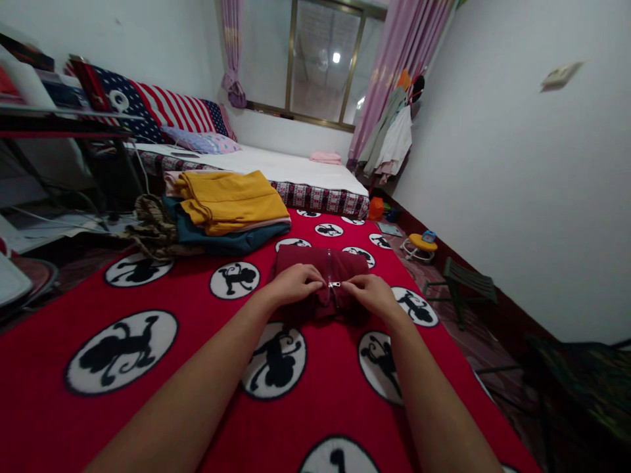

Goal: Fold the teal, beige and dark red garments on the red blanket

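A folded maroon garment with a zipper down its middle lies on the red blanket. Its silver zipper pull points sideways between my two hands. My left hand is closed in a pinch on the garment, just left of the zipper. On the other side, my right hand pinches the cloth close to the tip of the pull; whether it touches the pull I cannot tell. The garment's near edge is partly in shadow below my fingers.
At the back left of the blanket is a stack of folded clothes, with a yellow garment on top and a teal one underneath. A brown patterned cloth lies beside it. Behind stands a white-topped bed; a folding stool is at right.
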